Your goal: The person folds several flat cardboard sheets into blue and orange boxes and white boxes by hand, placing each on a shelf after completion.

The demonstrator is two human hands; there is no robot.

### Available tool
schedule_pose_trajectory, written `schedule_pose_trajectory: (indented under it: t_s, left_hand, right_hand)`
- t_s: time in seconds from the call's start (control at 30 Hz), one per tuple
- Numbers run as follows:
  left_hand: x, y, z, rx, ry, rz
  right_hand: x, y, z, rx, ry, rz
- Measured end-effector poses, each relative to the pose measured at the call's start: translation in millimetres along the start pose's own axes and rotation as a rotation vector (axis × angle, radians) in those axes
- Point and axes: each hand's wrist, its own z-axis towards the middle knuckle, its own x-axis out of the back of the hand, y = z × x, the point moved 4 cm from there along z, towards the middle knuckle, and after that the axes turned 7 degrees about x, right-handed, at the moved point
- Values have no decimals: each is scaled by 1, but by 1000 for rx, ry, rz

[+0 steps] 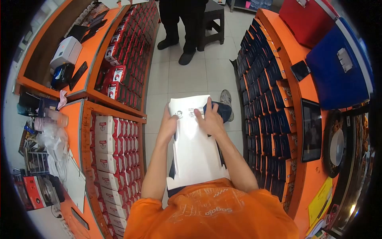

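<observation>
A white sheet of card (195, 147), an unfolded box by its look, lies across my lap. Small dark print, including a face-like logo, shows near its far end, and narrow slots run along its sides. My left hand (170, 124) grips the left edge near the print, thumb on top. On the opposite edge, my right hand (209, 120) holds the card with its thumb lying over the print. The fingers under the card are hidden. Whether it is one sheet or several, I cannot make out.
White-and-red boxes (109, 159) are stacked to my left, with dark-red boxes (125, 71) beyond. Dark-blue boxes (270, 123) fill the right shelf, below a tablet (311, 129) and a blue cooler (336, 65). Ahead, a person (182, 24) stands beside a dark stool (213, 24).
</observation>
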Motion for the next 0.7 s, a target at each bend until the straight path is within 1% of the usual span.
schedule_pose_trajectory:
  t_s: [0.03,0.1,0.13,0.17,0.2,0.23,0.27,0.3,0.37,0.43,0.5,0.57,0.6,0.67,0.7]
  left_hand:
    - [-13,4,0,10,-1,2]
    - [-40,5,4,282,104,825]
    - [-44,6,4,293,92,830]
    - [-48,3,1,361,56,845]
    - [-53,0,3,421,20,863]
    - [-55,-7,13,421,5,871]
    - [-50,-22,21,348,18,758]
    - [-37,-40,22,286,34,643]
    - [10,-79,20,385,-356,-160]
    - [40,-63,-32,483,-353,-642]
    - [81,-117,-95,443,-383,-657]
    - [73,-118,-158,255,-628,-708]
    - [64,-106,-173,285,-620,-711]
    - [39,-86,-194,403,-337,-244]
    - [20,-90,-188,370,-178,-141]
  right_hand:
    - [2,5,-1,-6,-8,2]
    - [7,14,0,-5,42,331]
    - [7,21,-1,22,60,402]
    - [4,29,-4,1,54,404]
    - [4,34,-4,17,86,584]
    - [6,40,-2,38,124,762]
    - [11,56,-7,-39,81,833]
    - [10,60,-16,-214,49,1387]
    - [18,88,-55,-210,9,1440]
    - [-2,119,-121,-147,-219,1433]
    - [3,110,-178,133,-343,1218]
    - [12,95,-213,92,-403,1129]
    - [14,79,-217,64,-412,1141]
    - [8,50,-194,-132,-215,774]
    - [2,39,-182,-218,-153,655]
